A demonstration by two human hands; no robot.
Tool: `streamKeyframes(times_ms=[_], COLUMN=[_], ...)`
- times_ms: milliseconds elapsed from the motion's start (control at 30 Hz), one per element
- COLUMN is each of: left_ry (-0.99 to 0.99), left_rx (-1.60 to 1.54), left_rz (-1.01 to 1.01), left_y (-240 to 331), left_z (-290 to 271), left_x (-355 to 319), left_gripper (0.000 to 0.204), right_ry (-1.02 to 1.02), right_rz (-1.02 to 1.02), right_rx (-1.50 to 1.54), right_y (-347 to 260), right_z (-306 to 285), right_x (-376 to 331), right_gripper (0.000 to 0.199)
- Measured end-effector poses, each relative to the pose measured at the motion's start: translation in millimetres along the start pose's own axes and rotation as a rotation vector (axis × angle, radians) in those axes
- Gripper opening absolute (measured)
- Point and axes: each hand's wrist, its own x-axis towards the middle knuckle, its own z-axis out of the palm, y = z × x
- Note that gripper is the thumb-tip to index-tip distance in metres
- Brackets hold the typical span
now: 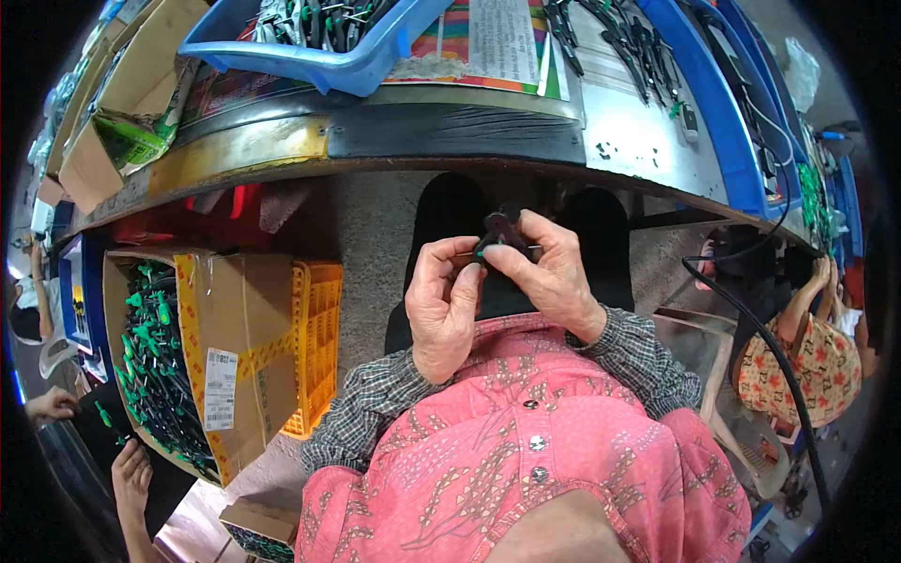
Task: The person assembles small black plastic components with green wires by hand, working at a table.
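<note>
My left hand (445, 305) and my right hand (551, 277) meet above my lap, in front of the bench edge. Between them is a small black plastic part (502, 225) with a bit of green near its lower end. The right thumb and fingers grip its body. My left fingers pinch close around the green end, hiding most of it. What kind of part it is cannot be made out.
A blue tray (361, 70) of black and green parts stands on the bench; loose black parts (629, 47) lie to its right. Left of my legs are a cardboard box (249, 328) full of similar parts and an orange crate (319, 347). Co-workers' hands (133, 469) show at both sides.
</note>
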Motion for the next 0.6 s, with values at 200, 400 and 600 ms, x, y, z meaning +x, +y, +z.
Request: streamKeyframes(times_ms=[200,400,600], left_ry=[0.007,0.026,0.031], left_rx=[0.020,0.020,0.003], left_rz=[-0.029,-0.049,-0.047], left_y=[1.4,2.3,3.1], left_z=[-4.0,-1.6,-0.9], left_x=[0.2,-0.6,-0.7], left_gripper=[0.021,0.022,0.021], right_ry=[0.015,-0.054,-0.027], right_rz=[-0.029,0.077,0.026], right_rx=[0.001,-0.063,-0.089], right_y=[-5.5,-3.9,-7.5], right_z=[5.5,-2.4,-3.2], right_x=[1.1,-0.4,1.1], right_gripper=[0.021,0.019,0.021])
